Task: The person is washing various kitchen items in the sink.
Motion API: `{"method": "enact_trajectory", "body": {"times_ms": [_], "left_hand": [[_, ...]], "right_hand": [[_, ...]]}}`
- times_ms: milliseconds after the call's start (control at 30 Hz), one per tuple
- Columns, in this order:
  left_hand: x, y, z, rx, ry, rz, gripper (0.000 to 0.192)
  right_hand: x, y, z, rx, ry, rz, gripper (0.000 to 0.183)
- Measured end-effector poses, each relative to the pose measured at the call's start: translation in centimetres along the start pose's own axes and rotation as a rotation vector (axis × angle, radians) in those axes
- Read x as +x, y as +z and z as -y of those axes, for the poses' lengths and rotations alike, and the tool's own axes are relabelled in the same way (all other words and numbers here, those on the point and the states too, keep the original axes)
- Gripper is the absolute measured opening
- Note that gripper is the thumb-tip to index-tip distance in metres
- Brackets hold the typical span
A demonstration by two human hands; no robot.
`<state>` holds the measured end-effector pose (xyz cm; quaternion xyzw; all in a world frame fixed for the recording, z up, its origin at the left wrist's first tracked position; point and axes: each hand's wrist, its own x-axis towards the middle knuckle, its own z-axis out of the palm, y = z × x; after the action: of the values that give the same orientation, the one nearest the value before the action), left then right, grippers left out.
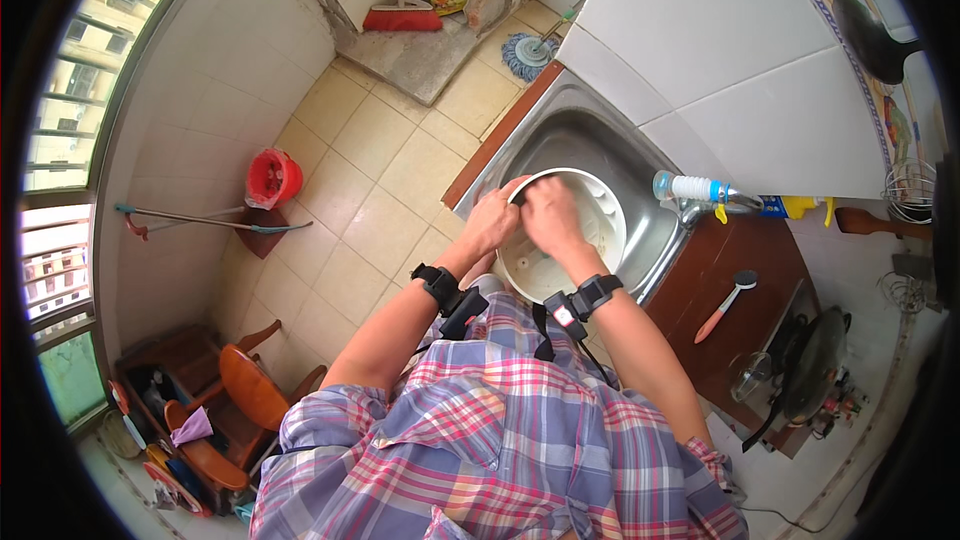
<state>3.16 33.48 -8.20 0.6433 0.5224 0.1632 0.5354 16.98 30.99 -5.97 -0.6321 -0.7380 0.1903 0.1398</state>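
A round white plastic basin [525,270] is held tilted at the near left side of the stainless steel sink [637,172]. My left hand [491,219] grips the basin's upper left rim. My right hand [553,217] is inside the basin, close to that same rim, and its fingers are blurred. Something dark shows beside the right fingers, but I cannot tell what it is or whether the hand holds it. Small specks lie on the inner wall of the basin. Black straps with small devices are around both wrists.
A faucet with a white flexible extension [694,187] reaches over the sink's right side. On the brown counter [694,277] lies a brush [726,306]; a wok [817,364] sits farther right. A red bucket [273,178], a mop [529,54] and a wooden chair [255,386] stand on the floor.
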Motion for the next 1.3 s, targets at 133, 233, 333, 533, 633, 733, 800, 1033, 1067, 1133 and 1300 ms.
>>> {"method": "enact_trajectory", "body": {"times_ms": [133, 233, 333, 533, 633, 733, 800, 1033, 1067, 1133, 1300], "left_hand": [[-0.3, -0.1, 0.2, -0.029, 0.103, -0.037, 0.052], [-0.5, -0.2, 0.1, -0.056, 0.067, -0.048, 0.052], [-1.1, -0.2, 0.4, -0.034, 0.110, -0.042, 0.051], [-0.5, 0.7, 0.5, -0.006, 0.021, -0.127, 0.051], [-0.2, 0.9, 0.9, -0.012, 0.062, -0.140, 0.052], [-0.3, 0.9, 1.0, -0.010, 0.068, -0.155, 0.052], [-0.7, 0.5, 0.5, -0.057, 0.040, -0.160, 0.051], [-0.7, 0.7, 0.5, 0.021, 0.012, -0.093, 0.051], [-0.7, 0.5, 0.6, 0.024, 0.004, -0.096, 0.051], [-0.5, 0.2, -0.4, -0.001, -0.045, -0.059, 0.051], [-0.8, 0.7, 0.5, 0.001, 0.025, -0.064, 0.054]], "right_hand": [[-0.1, -0.1, -0.1, 0.090, -0.188, -0.028, 0.021], [-0.1, -1.2, -1.3, 0.015, -0.214, -0.042, 0.023], [-1.3, -2.4, -2.5, -0.041, 0.075, -0.118, 0.029], [-1.7, -2.2, -0.2, 0.146, 0.352, -0.099, 0.031], [-3.6, 1.1, 0.6, -0.215, -0.158, 0.000, 0.050], [-4.6, 1.2, -1.4, -0.108, -0.054, 0.077, 0.052], [-4.9, -1.1, -2.4, -0.128, -0.009, 0.095, 0.042], [-1.6, -1.5, -3.3, 0.305, -0.016, -0.189, 0.025], [-1.1, -2.2, -2.0, 0.171, -0.070, -0.112, 0.024], [-0.6, -2.1, -2.3, -0.121, -0.150, 0.004, 0.023], [0.6, 0.6, -3.0, -0.398, -0.054, 0.057, 0.015]]}}
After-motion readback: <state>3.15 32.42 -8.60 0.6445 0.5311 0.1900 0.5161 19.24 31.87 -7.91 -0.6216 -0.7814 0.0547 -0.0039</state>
